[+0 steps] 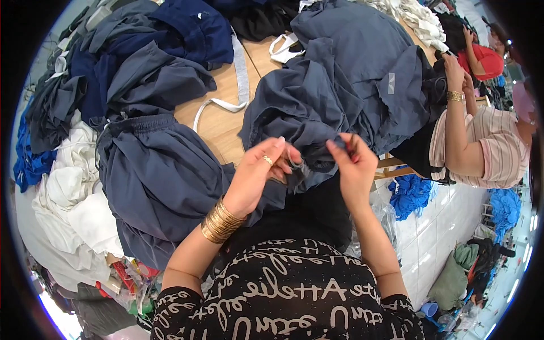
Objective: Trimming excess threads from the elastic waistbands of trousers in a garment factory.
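Observation:
In front of my body, a dark grey-blue garment (306, 102) lies gathered over the table edge. My left hand (258, 173), with a ring and several gold bangles, pinches the near end of this garment, where a thin grey cord or edge shows by the fingertips. To the right, my right hand (356, 164) is closed with thumb and fingers together around a small dark and red object, mostly hidden, whose kind I cannot make out. The two hands are apart, with a fold of the grey cloth between them.
Grey shorts with a gathered waistband (144, 127) hang over the table (224, 133) at left. White cloth (79, 198) heaps beyond them. Navy garments (192, 34) and a white-grey strap (241, 73) lie farther back. A co-worker in a striped top (470, 136) is at right; blue bundles (411, 195) lie below.

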A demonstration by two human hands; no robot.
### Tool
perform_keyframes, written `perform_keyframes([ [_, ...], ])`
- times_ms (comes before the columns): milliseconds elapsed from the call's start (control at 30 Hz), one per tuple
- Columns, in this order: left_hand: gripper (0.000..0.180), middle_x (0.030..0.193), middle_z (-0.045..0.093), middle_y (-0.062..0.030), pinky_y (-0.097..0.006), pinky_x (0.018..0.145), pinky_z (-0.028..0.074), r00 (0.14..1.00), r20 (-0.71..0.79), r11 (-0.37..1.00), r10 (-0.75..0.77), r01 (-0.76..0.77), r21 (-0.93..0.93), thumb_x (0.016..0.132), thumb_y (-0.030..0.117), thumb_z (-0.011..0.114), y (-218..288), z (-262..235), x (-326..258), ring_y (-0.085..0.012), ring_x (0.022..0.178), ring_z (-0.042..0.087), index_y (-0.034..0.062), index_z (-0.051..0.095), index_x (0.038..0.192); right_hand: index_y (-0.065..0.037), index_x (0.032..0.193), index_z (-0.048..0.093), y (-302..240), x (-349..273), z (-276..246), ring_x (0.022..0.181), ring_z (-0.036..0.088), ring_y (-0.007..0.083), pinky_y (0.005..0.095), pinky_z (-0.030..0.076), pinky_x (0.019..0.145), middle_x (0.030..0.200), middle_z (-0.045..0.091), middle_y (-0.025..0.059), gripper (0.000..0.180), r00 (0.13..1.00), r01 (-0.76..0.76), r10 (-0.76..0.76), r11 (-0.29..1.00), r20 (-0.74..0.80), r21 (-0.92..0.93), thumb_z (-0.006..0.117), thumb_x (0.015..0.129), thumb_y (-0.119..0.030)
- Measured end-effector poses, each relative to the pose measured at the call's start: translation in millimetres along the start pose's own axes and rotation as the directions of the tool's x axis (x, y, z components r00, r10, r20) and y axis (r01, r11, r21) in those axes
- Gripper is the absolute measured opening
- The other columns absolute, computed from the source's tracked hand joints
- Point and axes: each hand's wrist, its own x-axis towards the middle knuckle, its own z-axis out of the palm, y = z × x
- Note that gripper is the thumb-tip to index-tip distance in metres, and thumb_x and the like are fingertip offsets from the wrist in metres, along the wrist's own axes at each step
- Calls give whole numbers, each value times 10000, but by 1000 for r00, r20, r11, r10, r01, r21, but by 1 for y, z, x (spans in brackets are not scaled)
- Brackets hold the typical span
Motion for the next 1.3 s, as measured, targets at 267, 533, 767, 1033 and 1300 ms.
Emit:
perform_keyframes([
  [267,465,1126,547,-103,-296,920,392,860,143,679,489,-478,557,800,180,673,1,4,6,-186,1033,526,19,495,1198,-16,796,605,-33,18,-14,455,303,-8,188,202,420,573,438,-85,104,937,-348,319,872,141,344,682,791,-85],
  [533,555,1039,572,-90,-285,894,396,901,254,771,353,-433,466,763,210,723,0,11,3,-156,982,528,-16,460,1196,-66,759,582,-36,20,-15,382,282,-9,185,169,360,539,440,-86,121,896,-444,375,768,238,461,681,799,-123],
  [767,243,824,552,25,-193,662,406,973,206,922,106,-173,346,807,170,693,10,13,0,-20,754,464,11,543,913,-42,810,601,-28,20,-20,404,328,1,176,209,387,546,446,-87,107,902,-430,395,807,171,405,679,802,-114],
  [1033,171,669,469,64,-179,542,325,975,74,873,208,-219,435,819,140,673,-2,10,5,-8,630,392,13,559,801,-42,856,640,-37,-6,-18,641,511,130,219,400,551,832,553,58,189,902,428,-426,859,71,-281,723,694,7],
  [1300,194,644,484,53,-190,529,326,948,72,834,308,-306,459,800,147,688,-6,21,5,-17,607,379,-3,565,811,-64,903,654,-47,-8,-5,608,551,117,227,441,524,832,560,50,197,876,478,-438,845,205,-239,712,718,-33],
])
